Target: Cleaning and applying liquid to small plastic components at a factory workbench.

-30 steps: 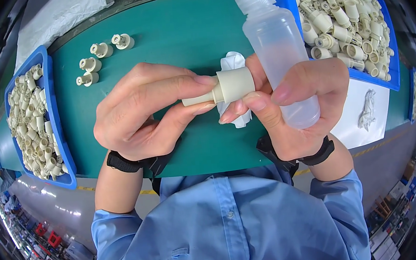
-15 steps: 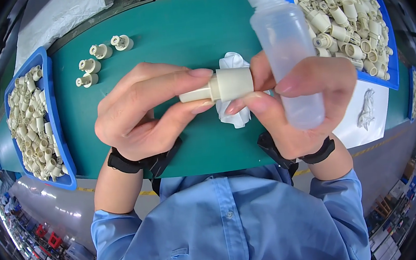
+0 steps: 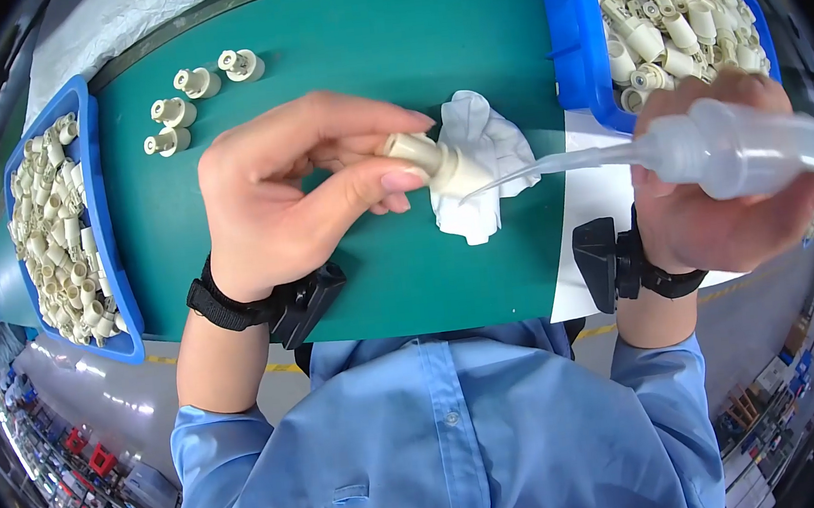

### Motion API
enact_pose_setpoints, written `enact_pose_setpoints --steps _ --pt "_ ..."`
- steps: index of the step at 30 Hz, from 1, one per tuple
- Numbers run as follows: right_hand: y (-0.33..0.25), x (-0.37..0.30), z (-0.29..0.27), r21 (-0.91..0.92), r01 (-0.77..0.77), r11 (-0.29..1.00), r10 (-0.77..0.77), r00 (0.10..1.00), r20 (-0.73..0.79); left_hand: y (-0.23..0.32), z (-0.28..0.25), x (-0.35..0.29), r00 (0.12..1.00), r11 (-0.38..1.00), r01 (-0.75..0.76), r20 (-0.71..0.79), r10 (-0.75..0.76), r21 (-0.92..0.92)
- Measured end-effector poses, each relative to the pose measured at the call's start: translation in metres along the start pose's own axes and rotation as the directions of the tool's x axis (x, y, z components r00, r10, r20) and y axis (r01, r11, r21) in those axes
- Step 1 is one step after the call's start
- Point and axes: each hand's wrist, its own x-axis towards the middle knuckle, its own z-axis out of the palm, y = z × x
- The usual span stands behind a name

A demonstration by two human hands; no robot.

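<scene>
Over the green desk, a cream plastic fitting is held up by the left hand, pinched between thumb and fingers, its wide end turned down to the right. In from the other side comes a clear squeeze bottle, gripped in the closed fingers of the right hand, and the tip of its long nozzle is brought right to that wide end! Whether contact is made, or any liquid let out, cannot be told.

The tally, then: four similar fittings are set out in a loose row at the upper left, apparently finished with, though that is only a judgement. One is in hand, seemingly midway. Plenty more are heaped in the blue left tray and the blue right tray; which heap is treated and which is left cannot be judged.

Beneath the held fitting a crumpled white cloth is spread on the desk, with a white sheet laid at the right. Beyond the near edge, a grey floor is crossed by a yellow line, and crowded shelving is glimpsed at lower left.
</scene>
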Motion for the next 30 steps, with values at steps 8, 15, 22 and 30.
enact_pose_setpoints --steps 8,15,22,30 --pt "0.004 -0.007 -0.016 0.125 -0.233 0.965 0.249 0.959 -0.136 -0.001 -0.005 0.002 0.967 0.974 -0.208 0.17 0.19 0.094" --pt "0.005 -0.014 -0.019 0.129 -0.233 0.964 0.25 0.958 -0.141 -0.001 -0.006 0.001 0.979 0.988 -0.143 0.157 0.132 0.06" --pt "0.004 -0.016 -0.025 0.13 -0.228 0.965 0.246 0.959 -0.143 0.001 -0.004 0.001 0.985 0.993 -0.103 0.148 0.094 0.058" --pt "0.003 -0.019 -0.029 0.131 -0.221 0.966 0.239 0.96 -0.144 0.002 -0.005 0.0 0.988 0.995 -0.074 0.141 0.063 0.074"
